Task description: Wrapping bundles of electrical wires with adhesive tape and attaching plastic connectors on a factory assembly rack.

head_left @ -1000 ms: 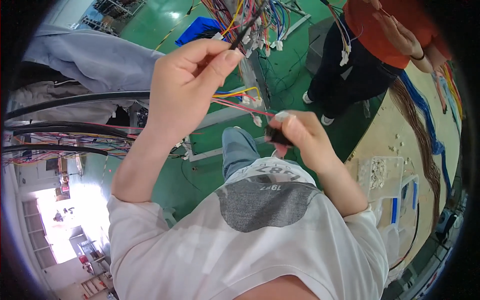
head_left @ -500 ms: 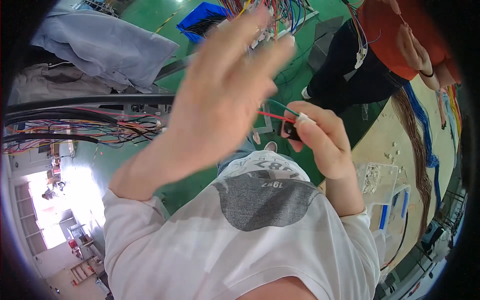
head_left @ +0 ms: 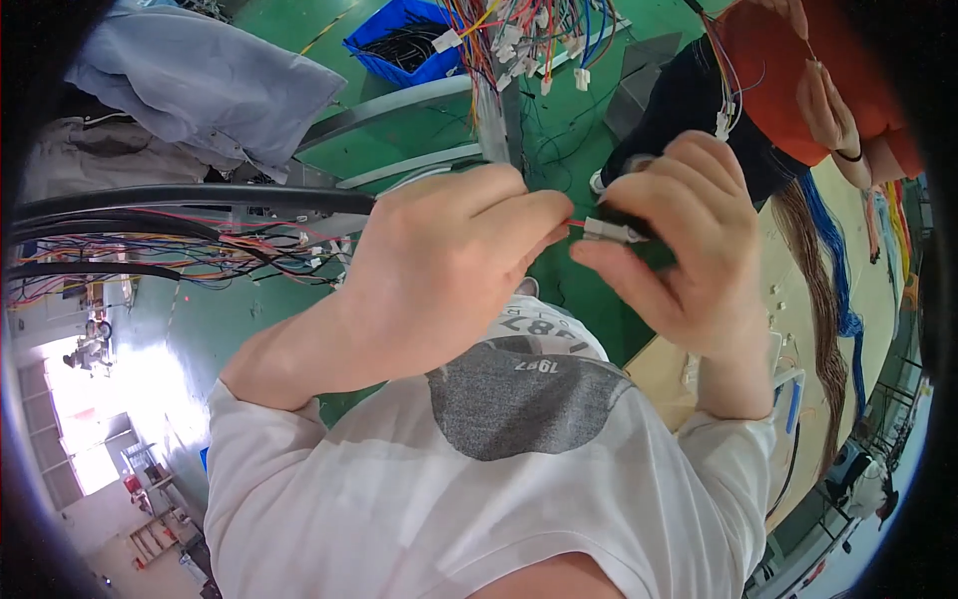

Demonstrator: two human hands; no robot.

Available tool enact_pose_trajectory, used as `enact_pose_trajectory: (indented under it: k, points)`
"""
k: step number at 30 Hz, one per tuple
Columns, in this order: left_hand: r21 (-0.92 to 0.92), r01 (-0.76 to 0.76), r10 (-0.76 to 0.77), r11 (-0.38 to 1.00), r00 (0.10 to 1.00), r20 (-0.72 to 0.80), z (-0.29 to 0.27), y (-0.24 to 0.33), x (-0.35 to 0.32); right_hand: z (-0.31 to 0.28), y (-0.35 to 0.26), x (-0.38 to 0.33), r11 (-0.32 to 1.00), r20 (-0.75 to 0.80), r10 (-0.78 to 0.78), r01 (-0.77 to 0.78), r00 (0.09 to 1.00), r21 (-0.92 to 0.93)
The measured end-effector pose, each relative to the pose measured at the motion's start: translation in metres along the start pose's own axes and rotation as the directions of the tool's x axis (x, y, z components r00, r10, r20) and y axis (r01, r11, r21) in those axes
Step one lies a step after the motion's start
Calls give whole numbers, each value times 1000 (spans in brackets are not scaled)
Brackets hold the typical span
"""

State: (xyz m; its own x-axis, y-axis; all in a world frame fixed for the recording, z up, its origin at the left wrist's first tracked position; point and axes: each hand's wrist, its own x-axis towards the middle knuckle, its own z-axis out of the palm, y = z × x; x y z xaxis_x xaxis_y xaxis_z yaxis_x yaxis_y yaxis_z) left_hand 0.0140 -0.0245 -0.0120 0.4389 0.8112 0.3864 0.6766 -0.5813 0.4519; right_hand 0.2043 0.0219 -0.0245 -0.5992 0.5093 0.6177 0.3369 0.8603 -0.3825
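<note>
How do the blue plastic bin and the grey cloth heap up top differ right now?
The blue plastic bin is a rigid, straight-walled box; the grey cloth heap is soft, crumpled and shapeless. The bin is bright blue and holds dark wires; the cloth is pale grey-blue and holds nothing visible. The bin looks smaller in the picture than the spreading cloth. Both lie at the top of the view, over the green floor, away from both hands.
</note>
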Motion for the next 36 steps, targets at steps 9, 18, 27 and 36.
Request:
enact_pose_trajectory:
  k: [9,18,27,36]
  points:
    - [-501,445,-259,742,880,398,-30,5,12,-1,-2,3,415,483,342,-591,806,692]
    - [-631,622,-262,464,777,573,-33,0,9,8,4,3,116,575,289,-624,765,772]
    - [-621,324,-446,714,894,-46,-5,-11,6,41,-9,-11,547,-83,593,-325,801,771]
    - [-876,285,-448,389,890,90,-5,-7,14,57,-21,9,892,-414,164,45,895,450]
